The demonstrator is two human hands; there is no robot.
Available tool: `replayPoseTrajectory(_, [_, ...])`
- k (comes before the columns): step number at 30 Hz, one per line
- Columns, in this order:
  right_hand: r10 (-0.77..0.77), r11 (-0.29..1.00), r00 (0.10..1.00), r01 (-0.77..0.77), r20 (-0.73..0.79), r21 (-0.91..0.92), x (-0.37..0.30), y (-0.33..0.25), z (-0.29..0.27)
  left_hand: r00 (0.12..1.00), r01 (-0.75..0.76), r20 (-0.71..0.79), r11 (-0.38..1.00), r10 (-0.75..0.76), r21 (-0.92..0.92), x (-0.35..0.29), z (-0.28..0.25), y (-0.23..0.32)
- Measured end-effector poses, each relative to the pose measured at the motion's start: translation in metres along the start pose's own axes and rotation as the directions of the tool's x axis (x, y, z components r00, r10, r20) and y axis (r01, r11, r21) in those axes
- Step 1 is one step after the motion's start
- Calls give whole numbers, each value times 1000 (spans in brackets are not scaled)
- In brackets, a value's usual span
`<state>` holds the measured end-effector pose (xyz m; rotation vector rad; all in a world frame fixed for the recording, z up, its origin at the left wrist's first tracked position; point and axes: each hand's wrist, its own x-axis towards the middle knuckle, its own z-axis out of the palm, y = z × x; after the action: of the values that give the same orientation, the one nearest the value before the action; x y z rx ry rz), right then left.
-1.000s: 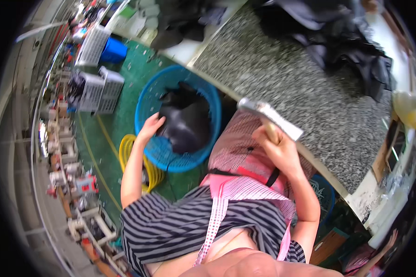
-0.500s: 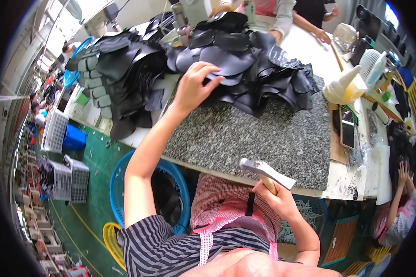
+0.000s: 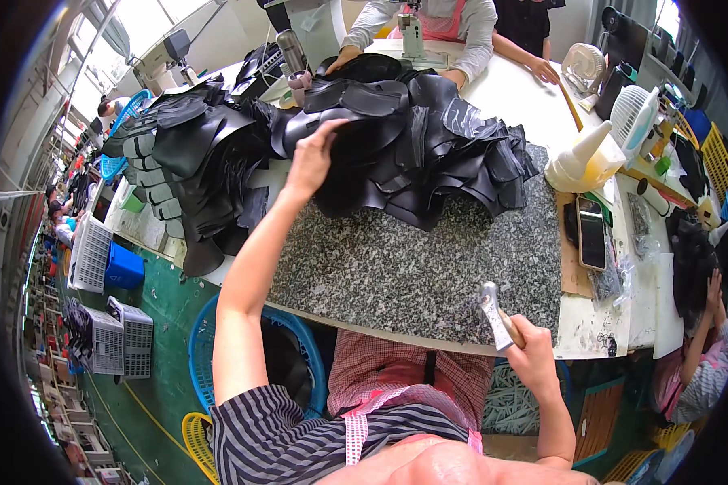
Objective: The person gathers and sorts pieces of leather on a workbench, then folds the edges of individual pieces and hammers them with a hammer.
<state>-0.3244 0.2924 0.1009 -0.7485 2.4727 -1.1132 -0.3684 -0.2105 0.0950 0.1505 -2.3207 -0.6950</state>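
My left hand (image 3: pixel 309 164) reaches to the near side of a heap of black leather pieces (image 3: pixel 461 166). Its fingers and thumb close at the edge of one curved black leather piece (image 3: pixel 362 139); the exact grip is partly hidden. Near the front edge of the grey speckled stone slab (image 3: pixel 396 279), my right hand (image 3: pixel 534 356) is closed around the wooden handle of a hammer (image 3: pixel 491 314). The metal head is raised over the slab's front right part, pointing away from me.
Another stack of black pieces (image 3: pixel 194 153) lies at the left. A white bottle (image 3: pixel 578 162), a phone (image 3: pixel 590 234) and a small fan (image 3: pixel 632 117) stand or lie at the right. Across the table, a co-worker's hand (image 3: pixel 344 60) touches the heap. A blue basket (image 3: pixel 198 356) is below.
My left hand has gone from open above the heap to closed at a piece's edge. My right hand has moved right with the hammer, whose head has turned. The co-worker's hands now show at the heap.
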Motion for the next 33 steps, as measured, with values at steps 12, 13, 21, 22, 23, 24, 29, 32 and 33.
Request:
replayPoseTrajectory(12, [-79,917,975,-10,-206,-398,15,38,-9,958,-174,252,974,134,144,-32,-28,-16])
replayPoseTrajectory(13, [-74,913,970,-27,-231,-407,16,40,-9,957,-116,288,965,45,235,-35,-22,2])
replayPoseTrajectory(21, [-157,872,958,20,-241,-489,31,59,-16,973,-155,227,835,37,528,-26,25,20])
replayPoseTrajectory(22, [-159,873,954,15,-255,-488,31,60,-16,971,-165,236,824,40,541,-21,28,20])
replayPoseTrajectory(23, [-154,873,957,15,-247,-487,33,61,-17,975,-157,219,807,35,569,-18,30,19])
replayPoseTrajectory(24, [-158,872,957,20,-242,-489,34,61,-18,976,-151,215,806,30,572,-16,30,17])
replayPoseTrajectory(29, [-177,866,954,33,-243,-499,34,68,-24,965,-175,262,819,32,546,-1,32,-3])
replayPoseTrajectory(32, [-166,859,958,25,-232,-512,33,70,-30,958,-142,286,838,-18,527,8,25,2])
replayPoseTrajectory(33, [-154,860,960,14,-233,-511,33,70,-32,976,-139,214,861,36,489,9,23,-9])
